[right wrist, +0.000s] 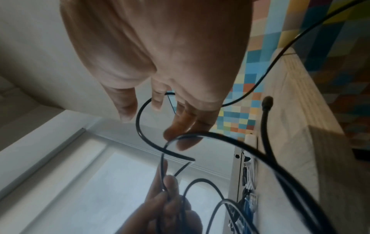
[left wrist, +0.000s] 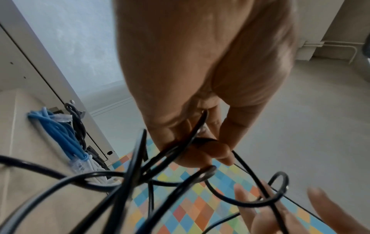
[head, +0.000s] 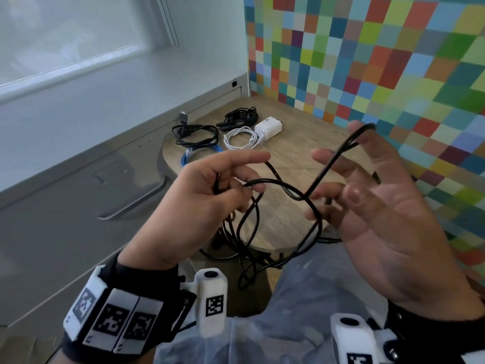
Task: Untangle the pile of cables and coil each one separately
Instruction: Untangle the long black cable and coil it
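Four cables already lie coiled at the far end of the wooden table (head: 294,143); the last black cable (head: 278,183) is up in the air over the near edge, mid-coil. The left hand (head: 202,198) pinches gathered loops in curled fingers. The right hand (head: 380,206) is spread open, a strand draped over its fingertips. Next, I reckon, that strand gets brought across into the left's bundle.

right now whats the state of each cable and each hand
black cable: tangled, in the air between both hands
left hand: grips the black cable's strands
right hand: fingers spread, a loop draped over them
blue cable: coiled on table
white cable: coiled by charger
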{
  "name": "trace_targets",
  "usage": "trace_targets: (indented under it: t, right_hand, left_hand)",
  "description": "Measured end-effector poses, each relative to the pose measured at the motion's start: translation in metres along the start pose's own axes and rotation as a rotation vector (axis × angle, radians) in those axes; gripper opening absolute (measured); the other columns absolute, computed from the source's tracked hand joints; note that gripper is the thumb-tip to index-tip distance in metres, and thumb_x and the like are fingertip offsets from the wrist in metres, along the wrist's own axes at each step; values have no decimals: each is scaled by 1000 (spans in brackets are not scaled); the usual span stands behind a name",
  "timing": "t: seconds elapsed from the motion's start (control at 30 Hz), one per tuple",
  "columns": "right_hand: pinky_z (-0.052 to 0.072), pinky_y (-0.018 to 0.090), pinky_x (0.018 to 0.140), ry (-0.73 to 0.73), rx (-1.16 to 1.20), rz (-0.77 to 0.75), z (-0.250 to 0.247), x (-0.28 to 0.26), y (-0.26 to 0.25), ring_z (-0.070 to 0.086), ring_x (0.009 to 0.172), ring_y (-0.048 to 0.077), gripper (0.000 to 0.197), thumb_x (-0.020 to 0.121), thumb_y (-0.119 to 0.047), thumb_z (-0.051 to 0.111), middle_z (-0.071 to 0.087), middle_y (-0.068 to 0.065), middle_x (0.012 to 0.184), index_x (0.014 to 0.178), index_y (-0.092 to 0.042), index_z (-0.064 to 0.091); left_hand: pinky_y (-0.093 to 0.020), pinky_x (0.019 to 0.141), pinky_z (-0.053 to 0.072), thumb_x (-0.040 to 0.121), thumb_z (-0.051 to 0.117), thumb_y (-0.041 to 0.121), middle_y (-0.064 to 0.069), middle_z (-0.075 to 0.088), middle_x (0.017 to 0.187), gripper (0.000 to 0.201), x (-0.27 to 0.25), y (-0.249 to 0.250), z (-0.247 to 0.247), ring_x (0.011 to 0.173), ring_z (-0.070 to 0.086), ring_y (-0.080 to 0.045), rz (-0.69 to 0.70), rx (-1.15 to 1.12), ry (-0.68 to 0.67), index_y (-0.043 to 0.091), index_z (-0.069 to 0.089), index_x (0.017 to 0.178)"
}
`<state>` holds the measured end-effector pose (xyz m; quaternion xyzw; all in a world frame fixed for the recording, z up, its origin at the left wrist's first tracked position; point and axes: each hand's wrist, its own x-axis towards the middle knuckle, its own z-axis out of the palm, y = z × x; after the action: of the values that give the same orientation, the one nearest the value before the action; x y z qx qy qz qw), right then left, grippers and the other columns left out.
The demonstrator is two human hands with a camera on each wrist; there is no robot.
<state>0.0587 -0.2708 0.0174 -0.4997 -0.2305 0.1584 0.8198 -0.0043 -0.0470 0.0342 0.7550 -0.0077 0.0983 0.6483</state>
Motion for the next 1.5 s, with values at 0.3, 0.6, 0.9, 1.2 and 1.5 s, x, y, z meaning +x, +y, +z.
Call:
trace_targets:
  t: [0.3,0.6,0.9,1.2,1.5]
  right_hand:
    - [37,28,42,73,-144,91,4,-2,0,54,62,20,89,69,-33,76,72,10,112,145,-60,39]
    - [29,21,41,243,-51,137,-19,8,-2,42,54,13,39,62,-30,78,60,11,96,99,-18,74]
    - [26,17,35,178,-211,200,-17,6,5,30,36,5,46,78,-23,69,70,3,80,123,-29,69]
    - [41,3,47,130,-345,116,-11,4,9,60,48,-9,20,88,-5,65,79,13,105,106,-6,75]
    - [39,4,47,60,-431,1,-9,0,6,57,47,-9,26,81,-18,67,80,8,104,105,-14,75]
  left_hand:
    - [-34,68,58,101,49,-8,-7,74,92,32,4,2,4,72,72,-26,-6,-153,181,11,72,113]
    - [-23,48,37,97,52,-5,-9,77,101,33,10,6,-17,48,48,-15,105,-372,607,11,73,117]
    - [-28,74,50,85,39,-8,-8,74,82,45,5,10,-19,75,65,-20,280,-351,548,7,77,102]
    - [-22,65,46,92,68,26,-1,68,68,16,3,16,-18,63,62,-21,-84,510,219,29,79,81]
    - [-15,101,33,86,64,11,27,51,139,58,1,4,-3,125,48,5,-109,967,-262,48,56,130]
